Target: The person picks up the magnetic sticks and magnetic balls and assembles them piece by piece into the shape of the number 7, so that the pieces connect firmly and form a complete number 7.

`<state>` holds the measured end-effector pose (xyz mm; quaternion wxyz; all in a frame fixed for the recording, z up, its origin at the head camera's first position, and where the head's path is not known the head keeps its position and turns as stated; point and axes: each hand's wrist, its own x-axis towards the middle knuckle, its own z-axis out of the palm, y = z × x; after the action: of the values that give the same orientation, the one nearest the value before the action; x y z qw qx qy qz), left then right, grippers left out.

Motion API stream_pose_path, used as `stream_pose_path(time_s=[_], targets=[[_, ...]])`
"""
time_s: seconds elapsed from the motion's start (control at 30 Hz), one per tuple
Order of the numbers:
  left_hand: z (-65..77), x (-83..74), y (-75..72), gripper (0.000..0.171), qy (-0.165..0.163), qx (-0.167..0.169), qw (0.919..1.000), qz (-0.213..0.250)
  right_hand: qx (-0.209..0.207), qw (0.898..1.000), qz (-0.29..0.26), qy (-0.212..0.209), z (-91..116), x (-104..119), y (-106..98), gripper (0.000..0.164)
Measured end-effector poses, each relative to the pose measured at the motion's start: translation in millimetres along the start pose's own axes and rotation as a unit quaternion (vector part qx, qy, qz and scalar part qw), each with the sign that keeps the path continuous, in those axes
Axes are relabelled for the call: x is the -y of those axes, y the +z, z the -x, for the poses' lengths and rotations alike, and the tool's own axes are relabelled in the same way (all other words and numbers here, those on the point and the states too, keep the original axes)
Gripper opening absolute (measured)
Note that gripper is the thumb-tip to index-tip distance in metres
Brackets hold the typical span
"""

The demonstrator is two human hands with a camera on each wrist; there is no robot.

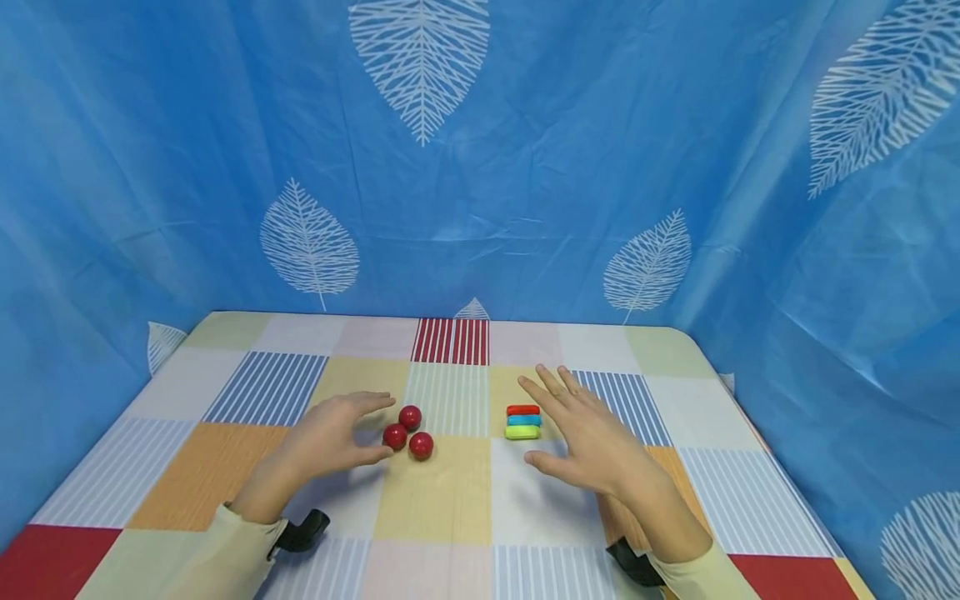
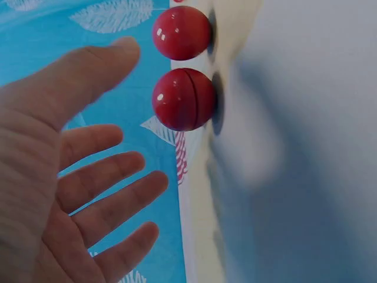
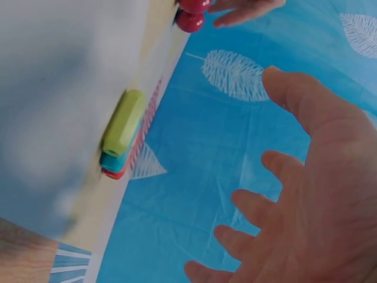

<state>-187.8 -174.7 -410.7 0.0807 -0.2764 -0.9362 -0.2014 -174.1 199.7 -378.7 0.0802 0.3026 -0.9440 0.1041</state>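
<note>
Hovering beside red balls (image 1: 395, 436) is the left hand (image 1: 330, 434).

Balls (image 1: 420, 447) lie left of bars (image 1: 523, 421) on the tablecloth (image 1: 450, 504).

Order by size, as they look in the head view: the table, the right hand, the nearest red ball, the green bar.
Table
Right hand
Nearest red ball and green bar: too alike to rank
</note>
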Motion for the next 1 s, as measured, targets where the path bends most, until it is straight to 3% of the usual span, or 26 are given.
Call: stream_pose_path(time_s=[0.37, 0.7, 1.0], targets=[[-3.1, 4.0, 8.6, 0.041, 0.007, 0.012, 0.9999, -0.005, 0.006, 1.0, -0.014, -0.009, -4, -6, 12, 0.088], [-3.4, -2.2, 10.9, 0.026, -0.068, 0.041, 0.9967, 0.02, 0.023, 0.999, -0.008, -0.028, -10, -1, 24, 0.071], [-1.7, -1.1, 6.3, 0.025, -0.037, 0.067, 0.9966, 0.033, 0.009, 0.999, 0.005, -0.047, -9, -2, 34, 0.06]])
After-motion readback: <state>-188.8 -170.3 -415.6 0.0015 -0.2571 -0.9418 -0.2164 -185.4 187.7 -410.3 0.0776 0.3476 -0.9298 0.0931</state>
